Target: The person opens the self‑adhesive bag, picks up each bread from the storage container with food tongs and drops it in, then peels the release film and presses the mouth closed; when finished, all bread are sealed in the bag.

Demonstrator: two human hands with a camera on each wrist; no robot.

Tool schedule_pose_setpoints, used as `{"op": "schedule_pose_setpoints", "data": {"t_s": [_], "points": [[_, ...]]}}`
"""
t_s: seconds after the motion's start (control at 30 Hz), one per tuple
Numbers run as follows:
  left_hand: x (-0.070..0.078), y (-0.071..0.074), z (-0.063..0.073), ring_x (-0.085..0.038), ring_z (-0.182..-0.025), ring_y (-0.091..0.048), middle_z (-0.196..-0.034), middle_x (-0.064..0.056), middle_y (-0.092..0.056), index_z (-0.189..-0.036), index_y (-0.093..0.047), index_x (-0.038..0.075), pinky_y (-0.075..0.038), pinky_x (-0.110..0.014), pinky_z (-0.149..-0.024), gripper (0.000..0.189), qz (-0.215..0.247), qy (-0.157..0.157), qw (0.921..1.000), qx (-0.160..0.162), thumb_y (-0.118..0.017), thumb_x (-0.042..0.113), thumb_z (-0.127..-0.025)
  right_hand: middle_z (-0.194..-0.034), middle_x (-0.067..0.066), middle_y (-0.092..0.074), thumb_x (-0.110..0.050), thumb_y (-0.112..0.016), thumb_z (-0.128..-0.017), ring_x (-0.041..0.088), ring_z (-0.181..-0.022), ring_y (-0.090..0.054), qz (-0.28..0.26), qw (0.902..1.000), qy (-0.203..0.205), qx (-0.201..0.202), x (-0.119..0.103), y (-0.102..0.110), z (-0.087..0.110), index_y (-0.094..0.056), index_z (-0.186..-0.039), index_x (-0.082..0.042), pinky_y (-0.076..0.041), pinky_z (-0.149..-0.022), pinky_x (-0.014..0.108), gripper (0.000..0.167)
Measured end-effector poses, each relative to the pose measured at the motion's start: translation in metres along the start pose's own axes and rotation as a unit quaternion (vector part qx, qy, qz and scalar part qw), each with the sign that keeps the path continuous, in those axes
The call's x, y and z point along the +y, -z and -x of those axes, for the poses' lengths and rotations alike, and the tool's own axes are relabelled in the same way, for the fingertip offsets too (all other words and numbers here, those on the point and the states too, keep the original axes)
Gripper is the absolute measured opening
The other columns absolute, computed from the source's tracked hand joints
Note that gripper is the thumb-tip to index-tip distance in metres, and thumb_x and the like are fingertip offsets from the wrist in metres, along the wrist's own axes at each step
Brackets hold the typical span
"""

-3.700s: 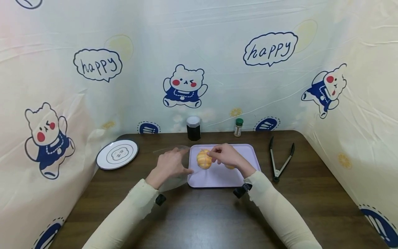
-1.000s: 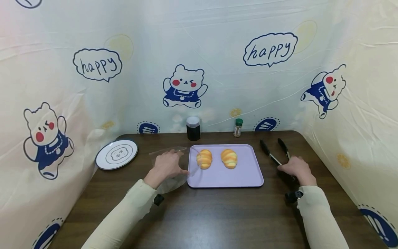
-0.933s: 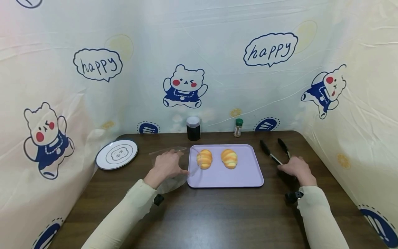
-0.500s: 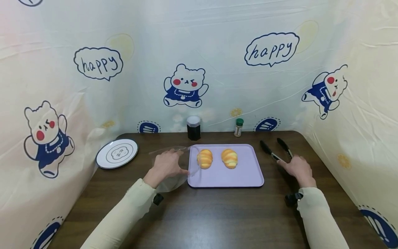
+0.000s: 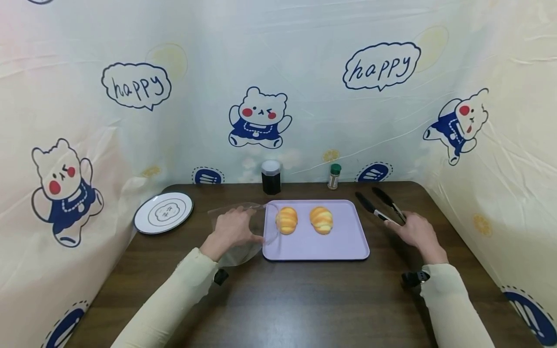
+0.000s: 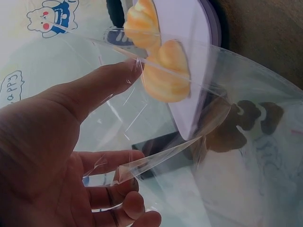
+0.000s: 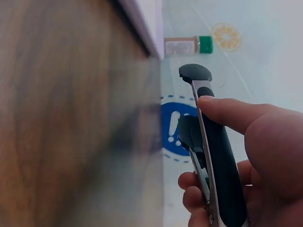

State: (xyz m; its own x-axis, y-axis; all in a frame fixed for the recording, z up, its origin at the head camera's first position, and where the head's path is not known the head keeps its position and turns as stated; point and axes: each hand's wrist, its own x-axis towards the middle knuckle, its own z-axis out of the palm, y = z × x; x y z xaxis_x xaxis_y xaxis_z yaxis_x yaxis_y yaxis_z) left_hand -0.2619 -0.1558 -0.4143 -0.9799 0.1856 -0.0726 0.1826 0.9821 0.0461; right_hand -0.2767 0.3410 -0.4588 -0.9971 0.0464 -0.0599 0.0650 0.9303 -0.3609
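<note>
With its thumb and fingers spread apart, my left hand [image 5: 232, 227] holds a clear plastic bag [image 5: 241, 256] at the tray's left side. In the left wrist view, thumb and fingers meet the mouth of the bag [image 6: 255, 75], which gapes. The bag's edge overlaps the lilac tray [image 5: 317, 249]. Two striped golden bread rolls [image 5: 321, 220] lie side by side on that tray. My right hand [image 5: 417, 234] grips black-and-steel tongs [image 5: 365, 203] right of the tray. In the right wrist view, the thumb lies on one arm of the tongs [image 7: 220, 161]; their tips are apart.
A white plate [image 5: 163, 213] with a dark rim sits at the table's back left. Behind the tray stand a dark jar with a pale lid [image 5: 271, 179] and a small green-capped shaker [image 5: 334, 177]. Printed cloth [image 5: 304, 72] surrounds the brown table [image 5: 278, 309].
My right hand has gone from over the tray to the tongs and taken hold of them. Lately the tongs' tips have swung left and closer together. The left hand stays almost still with the bag.
</note>
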Motion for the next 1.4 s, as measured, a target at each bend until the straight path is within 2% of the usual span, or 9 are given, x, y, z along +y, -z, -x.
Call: {"op": "schedule_pose_setpoints", "data": {"t_s": [0.1,0.3,0.43,0.57,0.67,0.8,1.07,1.23,1.4], "points": [[-0.001,0.000,-0.001,-0.035,-0.122,-0.060,-0.141,-0.016,-0.058,-0.143,-0.054,0.016,-0.055,-0.056,-0.090,0.096,0.001,-0.001,1.0000,0.003,-0.077,0.072,-0.069,-0.107,0.029,-0.061,-0.058,-0.059,-0.092,0.036,-0.085,-0.055,0.000,0.9999,0.016,0.003,-0.011,0.005,0.003,-0.050,-0.131,0.012,-0.050,-0.072,0.049,0.081],[-0.002,-0.001,-0.002,-0.035,-0.122,-0.060,-0.141,-0.016,-0.058,-0.144,-0.053,0.017,-0.055,-0.056,-0.089,0.095,-0.002,-0.002,1.0000,0.004,-0.076,0.071,-0.070,-0.112,0.029,-0.064,-0.057,-0.064,-0.091,0.036,-0.089,-0.057,0.018,0.9972,0.071,0.015,-0.037,0.011,0.007,-0.053,-0.133,0.010,-0.051,-0.079,0.054,0.080],[-0.002,0.000,-0.002,-0.035,-0.121,-0.061,-0.141,-0.016,-0.059,-0.145,-0.052,0.018,-0.055,-0.056,-0.088,0.096,-0.004,-0.003,1.0000,0.003,-0.076,0.072,-0.069,-0.104,0.024,-0.065,-0.054,-0.068,-0.089,0.031,-0.083,-0.055,0.028,0.9944,0.100,0.017,-0.056,0.013,0.008,-0.054,-0.134,0.008,-0.049,-0.071,0.046,0.078],[-0.003,0.000,-0.002,-0.035,-0.122,-0.060,-0.143,-0.016,-0.057,-0.147,-0.050,0.020,-0.055,-0.056,-0.088,0.098,-0.008,-0.004,1.0000,0.002,-0.075,0.074,-0.069,-0.109,0.024,-0.065,-0.050,-0.070,-0.089,0.029,-0.083,-0.055,0.036,0.9918,0.122,0.005,-0.074,0.013,0.010,-0.054,-0.136,0.007,-0.048,-0.070,0.043,0.076],[-0.004,0.000,-0.001,-0.036,-0.124,-0.059,-0.144,-0.016,-0.056,-0.148,-0.049,0.021,-0.055,-0.056,-0.089,0.100,-0.011,-0.005,0.9999,0.002,-0.074,0.076,-0.068,-0.122,0.029,-0.063,-0.051,-0.069,-0.088,0.035,-0.095,-0.059,0.039,0.9908,0.129,-0.012,-0.086,0.010,0.011,-0.053,-0.138,0.007,-0.053,-0.082,0.051,0.078],[-0.004,0.000,0.000,-0.036,-0.125,-0.058,-0.144,-0.016,-0.056,-0.148,-0.048,0.022,-0.055,-0.057,-0.090,0.101,-0.010,-0.005,0.9999,0.002,-0.073,0.077,-0.068,-0.134,0.031,-0.057,-0.054,-0.070,-0.087,0.043,-0.115,-0.059,0.042,0.9895,0.135,-0.032,-0.100,0.006,0.012,-0.051,-0.140,0.007,-0.049,-0.097,0.060,0.082],[-0.004,0.000,0.000,-0.036,-0.124,-0.059,-0.144,-0.015,-0.057,-0.148,-0.049,0.023,-0.055,-0.056,-0.089,0.098,-0.006,-0.006,1.0000,0.001,-0.075,0.074,-0.069,-0.135,0.028,-0.059,-0.052,-0.071,-0.087,0.041,-0.118,-0.061,0.074,0.9761,0.201,-0.035,-0.122,-0.003,0.013,-0.054,-0.139,0.003,-0.050,-0.099,0.056,0.077],[-0.004,0.000,0.000,-0.036,-0.124,-0.059,-0.145,-0.015,-0.056,-0.148,-0.049,0.023,-0.055,-0.057,-0.090,0.096,-0.004,-0.006,1.0000,-0.002,-0.076,0.071,-0.070,-0.139,0.025,-0.058,-0.052,-0.072,-0.087,0.042,-0.125,-0.058,0.074,0.9709,0.222,-0.050,-0.136,-0.006,0.012,-0.056,-0.139,0.000,-0.047,-0.103,0.057,0.075],[-0.004,0.000,0.000,-0.036,-0.126,-0.058,-0.145,-0.015,-0.056,-0.149,-0.048,0.024,-0.054,-0.058,-0.091,0.096,-0.007,-0.005,1.0000,-0.002,-0.075,0.073,-0.070,-0.131,0.021,-0.064,-0.052,-0.074,-0.085,0.036,-0.117,-0.063,0.087,0.9652,0.239,-0.060,-0.146,-0.010,0.010,-0.059,-0.137,-0.002,-0.052,-0.099,0.053,0.074]]}}
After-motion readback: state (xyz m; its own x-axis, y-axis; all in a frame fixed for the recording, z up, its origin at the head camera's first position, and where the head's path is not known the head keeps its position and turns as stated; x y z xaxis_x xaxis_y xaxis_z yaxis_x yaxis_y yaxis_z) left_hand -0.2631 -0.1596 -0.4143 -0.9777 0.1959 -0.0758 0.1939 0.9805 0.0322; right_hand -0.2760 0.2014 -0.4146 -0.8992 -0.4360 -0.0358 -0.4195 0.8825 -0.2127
